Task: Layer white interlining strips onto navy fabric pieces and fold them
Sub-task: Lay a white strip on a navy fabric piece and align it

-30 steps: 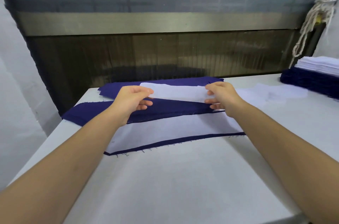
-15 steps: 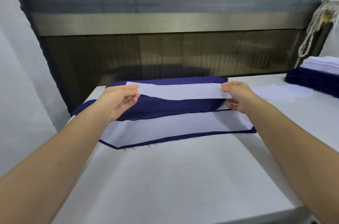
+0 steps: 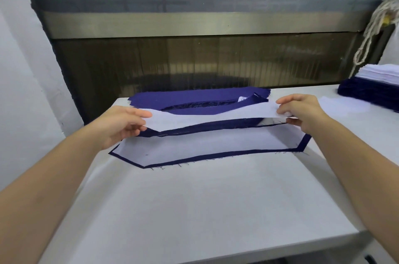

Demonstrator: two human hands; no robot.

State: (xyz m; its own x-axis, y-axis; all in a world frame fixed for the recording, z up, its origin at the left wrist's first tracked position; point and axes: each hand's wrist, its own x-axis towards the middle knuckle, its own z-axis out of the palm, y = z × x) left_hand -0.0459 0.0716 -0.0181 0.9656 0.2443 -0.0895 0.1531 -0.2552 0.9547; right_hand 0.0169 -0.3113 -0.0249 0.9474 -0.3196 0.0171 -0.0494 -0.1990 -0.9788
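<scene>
We see both hands raised over the far half of the table point(image 3: 194, 209), a flat surface covered in smooth, pale cloth. The left hand point(image 3: 124, 126) pinches one end of a long white interlining strip point(image 3: 207, 118) between thumb and curled fingers; the right hand point(image 3: 302, 112) pinches the other end the same way. The strip is thin, matte and papery. It is stretched almost taut between the hands, and its left end is cut to a slant. Just beneath it hangs a navy fabric piece point(image 3: 216, 126), a soft woven band that sags slightly in the middle. We cannot tell whether the fingers also catch its ends.

Nearer to us, flat on the table, lies a layered piece: a wide white interlining panel point(image 3: 205, 147) on a navy underlayer point(image 3: 194, 159). The underlayer shows only as a narrow dark border with angled corners and loose frayed threads along its near edge.

Behind the hands sits a rumpled pile of navy pieces point(image 3: 190, 97), frayed at its right end. At the far right stands a neat stack of navy cloth point(image 3: 367, 93), with thin white strips point(image 3: 382, 73) piled on top. A loose white sheet point(image 3: 343, 106) lies flat just beside it. A pale twisted cord point(image 3: 367, 41) hangs in loops above that stack.
</scene>
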